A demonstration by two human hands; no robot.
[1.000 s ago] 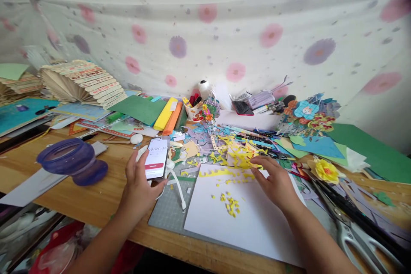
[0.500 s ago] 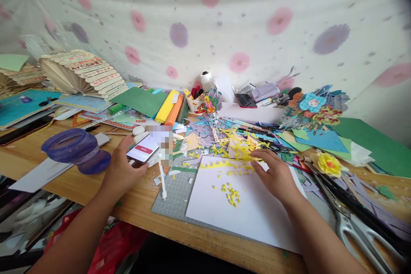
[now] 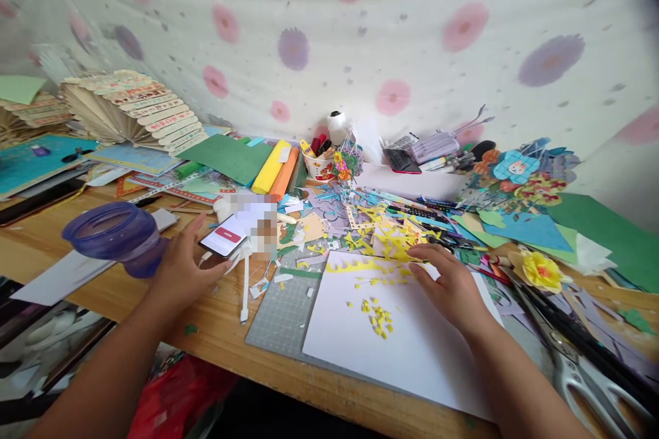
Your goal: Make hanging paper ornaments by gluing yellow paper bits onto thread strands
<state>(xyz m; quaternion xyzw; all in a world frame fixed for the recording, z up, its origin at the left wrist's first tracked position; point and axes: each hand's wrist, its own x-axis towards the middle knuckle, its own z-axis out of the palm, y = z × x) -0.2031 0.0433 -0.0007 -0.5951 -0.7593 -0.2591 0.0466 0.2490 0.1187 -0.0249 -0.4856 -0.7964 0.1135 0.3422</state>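
Paper scraps (image 3: 381,236) and scissors (image 3: 576,370) crowd my counter (image 3: 216,336); at centre left, my left hand (image 3: 180,271) grips a phone (image 3: 225,239), while my right hand (image 3: 450,285) lies flat, fingers spread, on white paper (image 3: 412,350).

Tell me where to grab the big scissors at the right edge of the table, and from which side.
Judging by how they lie, take the scissors by the pale handle loops, the part nearest the table's front edge, coming from the front right. The blades point away toward the paper scraps, and the right hand lies just left of them.
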